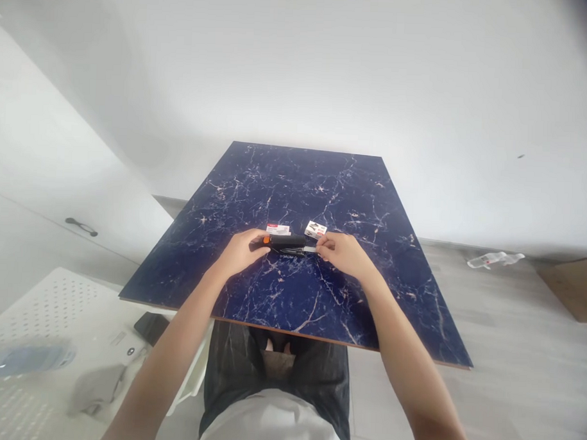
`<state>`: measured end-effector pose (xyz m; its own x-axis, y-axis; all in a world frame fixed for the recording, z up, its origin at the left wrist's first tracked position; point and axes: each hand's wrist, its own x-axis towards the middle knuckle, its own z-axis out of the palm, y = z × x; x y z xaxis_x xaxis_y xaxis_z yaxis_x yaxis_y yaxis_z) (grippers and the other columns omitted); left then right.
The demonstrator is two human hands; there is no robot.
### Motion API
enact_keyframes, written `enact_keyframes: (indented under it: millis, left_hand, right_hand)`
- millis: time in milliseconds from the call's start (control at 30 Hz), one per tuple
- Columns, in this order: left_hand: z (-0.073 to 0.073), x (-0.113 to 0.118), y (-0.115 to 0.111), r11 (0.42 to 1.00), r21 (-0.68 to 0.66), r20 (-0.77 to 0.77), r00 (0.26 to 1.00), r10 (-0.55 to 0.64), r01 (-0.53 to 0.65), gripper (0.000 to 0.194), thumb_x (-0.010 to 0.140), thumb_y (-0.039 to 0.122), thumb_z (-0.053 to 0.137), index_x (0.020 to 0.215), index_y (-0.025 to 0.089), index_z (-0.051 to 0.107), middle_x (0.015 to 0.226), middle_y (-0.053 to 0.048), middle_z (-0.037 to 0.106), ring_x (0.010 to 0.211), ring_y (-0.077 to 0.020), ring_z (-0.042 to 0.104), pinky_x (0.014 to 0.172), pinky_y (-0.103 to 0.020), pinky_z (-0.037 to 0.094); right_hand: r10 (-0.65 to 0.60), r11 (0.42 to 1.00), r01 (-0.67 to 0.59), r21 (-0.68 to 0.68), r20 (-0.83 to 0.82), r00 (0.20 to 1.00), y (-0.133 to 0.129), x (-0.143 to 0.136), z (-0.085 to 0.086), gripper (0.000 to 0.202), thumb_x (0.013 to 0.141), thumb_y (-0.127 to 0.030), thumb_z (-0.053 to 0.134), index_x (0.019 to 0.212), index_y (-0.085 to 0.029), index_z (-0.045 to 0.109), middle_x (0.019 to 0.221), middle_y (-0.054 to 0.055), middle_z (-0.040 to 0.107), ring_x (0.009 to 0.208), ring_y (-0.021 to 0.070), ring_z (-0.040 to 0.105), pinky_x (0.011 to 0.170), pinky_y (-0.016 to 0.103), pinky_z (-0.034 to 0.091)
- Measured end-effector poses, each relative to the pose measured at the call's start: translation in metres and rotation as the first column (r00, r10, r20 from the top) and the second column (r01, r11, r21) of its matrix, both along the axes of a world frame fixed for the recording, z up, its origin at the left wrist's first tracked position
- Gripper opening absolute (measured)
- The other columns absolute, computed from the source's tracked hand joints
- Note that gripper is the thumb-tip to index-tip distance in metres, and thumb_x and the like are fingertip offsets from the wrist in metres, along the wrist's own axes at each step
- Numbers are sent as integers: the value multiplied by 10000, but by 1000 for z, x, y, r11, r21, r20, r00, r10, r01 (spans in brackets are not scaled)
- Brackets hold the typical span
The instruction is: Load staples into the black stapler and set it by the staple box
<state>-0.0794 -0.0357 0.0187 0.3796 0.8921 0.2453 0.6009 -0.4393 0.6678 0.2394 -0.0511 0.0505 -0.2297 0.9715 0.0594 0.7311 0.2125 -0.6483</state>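
Observation:
A black stapler (287, 241) with an orange part lies across the table in front of me, its tray side toward me. My left hand (245, 251) grips its left end between thumb and fingers. At the right end, my right hand (341, 252) pinches a small silvery strip of staples (310, 249) that meets the stapler's end. Just behind the stapler sits a red-and-white box (278, 230). A white staple box (315, 229) with dark and red print stands behind my right fingertips.
The blue marble-patterned table (294, 188) reaches back to a white wall. On the left, a white perforated chair (64, 295) carries a plastic bottle (26, 358), a grey item and a dark flat object (151, 327). A clear plastic bottle (495, 260) and cardboard (573, 287) lie on the floor at right.

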Motion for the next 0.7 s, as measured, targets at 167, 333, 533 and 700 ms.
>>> enact_keyframes:
  millis: [167,333,533,700]
  left_hand:
    - [-1,1,0,999,-27,7,999,-32,33,430,901,304,730,1323,289,653,1292,-55,713,1145,-261,707,1036,-443,556]
    - [-5,1,2,998,-59,6,1000,-14,14,467,891,294,736,1349,298,645,1319,-54,713,1205,-284,689,1067,-471,547]
    - [-6,2,2,994,-108,40,999,-8,12,480,878,299,754,1347,300,650,1331,-50,707,1163,-269,713,1056,-454,566]
    - [-5,3,2,992,-123,47,999,3,3,461,869,319,767,1318,291,669,1313,-61,716,1139,-280,725,1028,-469,587]
  right_hand:
    - [-183,982,178,68,69,981,-1,-2,-1,79,853,-207,638,851,-243,709,891,30,787,813,224,727,778,310,509]
    - [-189,982,189,14,-3,982,-3,-8,-6,65,849,-222,650,850,-256,705,870,11,789,831,224,744,809,319,524]
    - [-194,980,197,3,-173,966,-7,-22,-16,89,853,-206,631,889,-257,694,956,2,797,894,208,761,857,318,542]
    - [-187,982,190,-7,-211,959,-9,-26,-21,287,829,-124,580,1072,-258,654,1108,33,781,782,195,756,786,331,571]
